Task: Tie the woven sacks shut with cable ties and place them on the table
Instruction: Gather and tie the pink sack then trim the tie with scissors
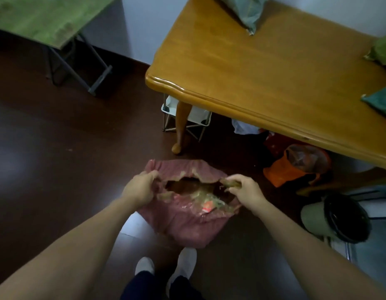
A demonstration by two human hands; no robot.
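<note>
Pink woven sack [183, 224] was at lower centre of frame, mouth open. My left grip [141, 188] clamped its left rim, my right grip [245, 189] clamped the right rim. Green sacks [246, 14] lay on the worktop [274, 72], upper right.

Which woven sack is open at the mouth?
The pink sack, its mouth gripped and spread by the left hand and right hand; the greenish sacks lie on the wooden table.

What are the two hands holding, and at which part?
Both hold the red woven sack by its open mouth rim: left hand at the left edge, right hand at the right edge.
</note>
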